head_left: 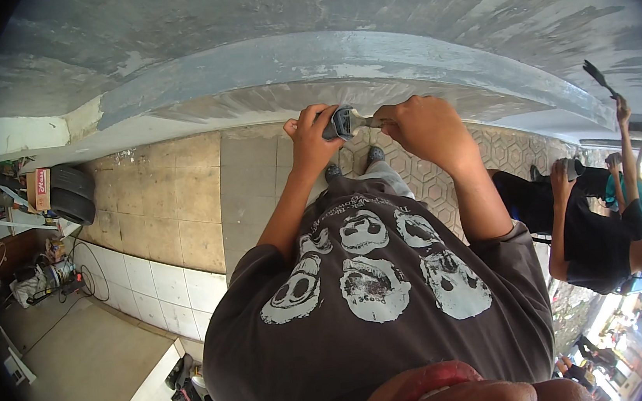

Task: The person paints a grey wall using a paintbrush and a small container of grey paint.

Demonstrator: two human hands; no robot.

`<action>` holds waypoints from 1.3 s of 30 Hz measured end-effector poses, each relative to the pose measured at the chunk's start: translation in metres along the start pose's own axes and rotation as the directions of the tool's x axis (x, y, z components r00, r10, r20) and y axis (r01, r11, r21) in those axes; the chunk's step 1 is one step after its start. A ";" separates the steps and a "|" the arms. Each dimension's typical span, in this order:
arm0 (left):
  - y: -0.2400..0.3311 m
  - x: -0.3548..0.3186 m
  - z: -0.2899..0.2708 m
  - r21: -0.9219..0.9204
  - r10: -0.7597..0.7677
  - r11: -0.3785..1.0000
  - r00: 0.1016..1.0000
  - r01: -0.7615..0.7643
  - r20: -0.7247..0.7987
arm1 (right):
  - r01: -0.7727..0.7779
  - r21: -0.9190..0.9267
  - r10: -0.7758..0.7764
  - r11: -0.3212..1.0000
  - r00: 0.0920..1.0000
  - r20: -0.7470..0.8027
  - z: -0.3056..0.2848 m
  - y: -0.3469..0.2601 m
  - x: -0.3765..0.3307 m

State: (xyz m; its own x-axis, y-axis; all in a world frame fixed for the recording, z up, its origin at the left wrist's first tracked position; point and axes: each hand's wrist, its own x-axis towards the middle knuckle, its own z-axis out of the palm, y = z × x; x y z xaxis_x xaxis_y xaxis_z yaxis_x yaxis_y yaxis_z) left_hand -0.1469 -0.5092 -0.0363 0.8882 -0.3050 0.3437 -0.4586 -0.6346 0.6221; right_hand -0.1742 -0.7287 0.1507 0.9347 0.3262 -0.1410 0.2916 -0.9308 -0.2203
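A probable brush (pixel 367 121) meets a dark cup (pixel 335 125).

Clock centred between left hand (pixel 315 140) and right hand (pixel 430 133), 12 at top of view. Gap there: filled by dark cup (pixel 341 123) and handled tool (pixel 369 122). 10–2: grey beam (pixel 298 60) bars passage. 9: open air over floor tiles (pixel 179 188), until tyres (pixel 74 195). 6: torso (pixel 373 250) blocks. 3: raised tool (pixel 597 76). 4: co-worker (pixel 599 238).

Dark brown-grey T-shirt (pixel 351 342), short loose sleeves (pixel 247 277), pale skull-like prints (pixel 375 293) with small lettering (pixel 368 202) on their far side; light grey legwear (pixel 395 180), dark shoes (pixel 375 153). Left hand (pixel 316 134) and right hand (pixel 425 131) bare.
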 end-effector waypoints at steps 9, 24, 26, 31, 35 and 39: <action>-0.005 0.008 0.002 0.008 0.013 1.000 0.999 -0.013 -0.036 | -0.011 0.027 0.011 1.000 1.000 0.008 0.008 -0.002 0.010; -0.005 0.009 0.025 -0.103 -0.045 0.994 0.995 0.035 -0.093 | 0.157 0.673 0.126 0.723 0.928 -0.351 0.022 0.013 0.001; -0.004 0.010 0.023 -0.095 -0.032 0.995 0.997 0.025 -0.067 | 0.082 0.715 0.158 0.694 0.952 -0.263 0.032 0.005 0.004; -0.006 0.017 0.028 -0.094 0.027 0.995 0.999 -0.030 -0.030 | 0.021 0.752 0.231 0.659 0.946 -0.229 0.020 0.009 -0.003; -0.006 0.015 0.027 -0.076 0.008 0.997 1.000 -0.008 -0.012 | 0.041 0.801 0.312 0.598 0.908 -0.279 -0.005 0.014 -0.016; -0.012 0.016 0.028 -0.088 0.071 0.993 0.994 -0.078 -0.087 | -0.014 0.915 0.358 0.404 0.923 -0.143 -0.010 0.023 -0.020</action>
State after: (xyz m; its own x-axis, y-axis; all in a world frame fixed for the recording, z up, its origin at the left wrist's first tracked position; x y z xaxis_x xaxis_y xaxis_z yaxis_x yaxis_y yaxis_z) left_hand -0.1267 -0.5264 -0.0577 0.8476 -0.2859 0.4471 -0.5276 -0.5440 0.6524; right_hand -0.1841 -0.7582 0.1584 0.9960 -0.0556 -0.0705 -0.0815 -0.2297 -0.9698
